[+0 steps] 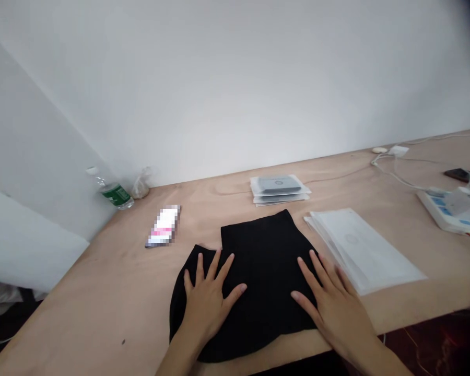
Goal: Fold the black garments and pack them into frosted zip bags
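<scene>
Leaning at left, a bottle (115,193) bears a green label, its lettering illegible. Phone (164,225), screen pixelated. Both hands, left (209,298) and right (331,298), open, fingers spread, press flat upon black cloth (262,271) on the tabletop (102,292), gripping nothing. Behind: packets (280,186), round emblem. Right: translucent bags (364,248), faint circular mark; power strip (450,211).

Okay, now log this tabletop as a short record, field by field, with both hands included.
Left hand: open, fingers spread on the black cloth
Right hand: open, fingers spread on the cloth's right side
Cloth: laid out on the wooden table
Beyond cloth: stacked wrapped packets
Right of cloth: overlapping translucent sleeves, then a power strip
Left of cloth: phone, screen unreadable; green-labelled bottle
</scene>
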Tool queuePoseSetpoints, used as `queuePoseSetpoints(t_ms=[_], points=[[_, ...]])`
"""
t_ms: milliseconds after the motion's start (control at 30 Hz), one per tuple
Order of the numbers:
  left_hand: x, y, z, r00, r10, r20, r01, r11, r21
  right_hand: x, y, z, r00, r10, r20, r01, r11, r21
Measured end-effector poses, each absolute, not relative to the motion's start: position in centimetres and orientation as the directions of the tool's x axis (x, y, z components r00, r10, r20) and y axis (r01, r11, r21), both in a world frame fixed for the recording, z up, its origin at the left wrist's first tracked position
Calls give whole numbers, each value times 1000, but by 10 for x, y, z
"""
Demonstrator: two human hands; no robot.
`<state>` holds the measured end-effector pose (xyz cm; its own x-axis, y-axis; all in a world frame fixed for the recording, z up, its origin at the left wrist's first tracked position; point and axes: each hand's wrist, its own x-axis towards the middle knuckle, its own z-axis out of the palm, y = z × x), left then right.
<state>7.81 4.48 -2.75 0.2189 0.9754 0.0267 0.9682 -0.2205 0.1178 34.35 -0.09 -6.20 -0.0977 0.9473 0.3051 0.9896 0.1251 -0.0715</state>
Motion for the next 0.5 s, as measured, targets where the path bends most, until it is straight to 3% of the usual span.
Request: queuePoseSetpoints(t_ms=[267,500], points=[[62,21,-13,214,968,134,974,-221,40,325,1,-35,-127,935,332,985,158,-69],[43,28,-33,166,983,75,986,-168,20,302,12,-48,-147,938,315,979,184,-91]])
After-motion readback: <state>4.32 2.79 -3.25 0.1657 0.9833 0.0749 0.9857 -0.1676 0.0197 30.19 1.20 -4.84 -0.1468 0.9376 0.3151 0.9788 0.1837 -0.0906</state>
